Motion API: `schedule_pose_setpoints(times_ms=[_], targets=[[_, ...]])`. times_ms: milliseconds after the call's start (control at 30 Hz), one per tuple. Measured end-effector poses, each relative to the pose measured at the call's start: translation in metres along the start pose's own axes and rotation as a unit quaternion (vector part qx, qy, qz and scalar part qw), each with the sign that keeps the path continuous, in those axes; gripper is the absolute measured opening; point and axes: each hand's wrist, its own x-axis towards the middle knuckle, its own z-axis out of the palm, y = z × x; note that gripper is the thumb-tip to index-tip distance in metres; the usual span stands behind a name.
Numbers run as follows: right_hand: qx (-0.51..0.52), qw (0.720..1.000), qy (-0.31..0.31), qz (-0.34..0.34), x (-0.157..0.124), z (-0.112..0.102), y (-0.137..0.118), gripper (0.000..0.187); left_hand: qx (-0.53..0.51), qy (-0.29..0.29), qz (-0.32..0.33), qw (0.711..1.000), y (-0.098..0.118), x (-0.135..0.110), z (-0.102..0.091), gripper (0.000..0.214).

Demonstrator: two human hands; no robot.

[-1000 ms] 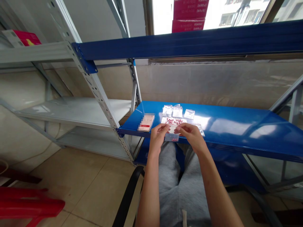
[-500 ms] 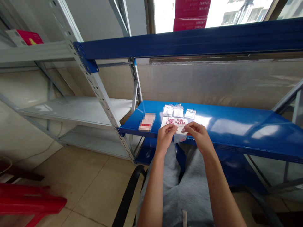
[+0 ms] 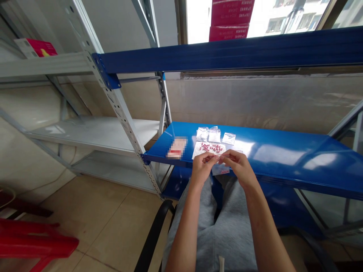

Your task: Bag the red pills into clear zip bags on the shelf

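"What is held, and where?"

"At the front edge of the blue steel shelf (image 3: 286, 160), at six o'clock from the white sheet (image 3: 195, 154), a clear zip bag (image 3: 220, 170) is held, its top edge pinched by fingers of the left hand (image 3: 202, 169) and right hand (image 3: 239, 165)."

"What could go wrong?"

"The red beads (image 3: 211, 148) could be scattered if the sheet is brushed by a hand."

I see a red stool (image 3: 34, 243) on the tiled floor (image 3: 96, 226), and a box (image 3: 35, 48) on the grey metal shelf (image 3: 90, 130) to my left.

Steel shelving (image 3: 121, 113) (blue beams (image 3: 227, 53)) fronts bright windows (image 3: 198, 22).
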Motion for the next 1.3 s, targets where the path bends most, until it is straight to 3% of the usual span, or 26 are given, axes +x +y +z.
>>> schedule_pose_setpoints(times_ms=[200, 467, 633, 733, 867, 967, 1167, 1300], targets=[[0.016, 1.000, 0.020, -0.007, 0.000, 0.003, -0.003, 0.021, 0.013, -0.005, 0.005, 1.000, 0.007, -0.003, -0.003, 0.027], [0.015, 1.000, -0.023, 0.013, -0.001, -0.003, -0.004, 0.031, 0.024, -0.021, 0.007, 0.999, 0.007, -0.004, -0.006, 0.030], [-0.007, 1.000, 0.021, -0.012, -0.001, -0.009, -0.003, 0.029, 0.003, -0.055, -0.020, 0.998, -0.001, -0.001, 0.000, 0.032], [0.015, 0.998, 0.056, 0.004, 0.000, -0.016, 0.001, 0.027, 0.006, -0.063, -0.045, 0.997, -0.006, -0.001, 0.003, 0.030], [0.054, 0.992, 0.115, 0.022, 0.001, -0.034, 0.013, 0.032, 0.023, -0.117, -0.082, 0.989, -0.013, -0.002, 0.008, 0.019], [0.067, 0.989, 0.127, 0.026, -0.001, -0.050, 0.021, 0.037, 0.021, -0.131, -0.088, 0.987, -0.019, -0.003, 0.016, 0.013], [0.090, 0.986, 0.108, 0.086, -0.011, -0.084, 0.035, 0.063, -0.005, -0.102, -0.083, 0.991, -0.029, 0.003, 0.049, 0.010], [0.047, 0.987, 0.103, 0.117, -0.008, -0.111, 0.039, 0.061, 0.009, -0.091, -0.082, 0.992, -0.034, 0.015, 0.077, 0.005]])
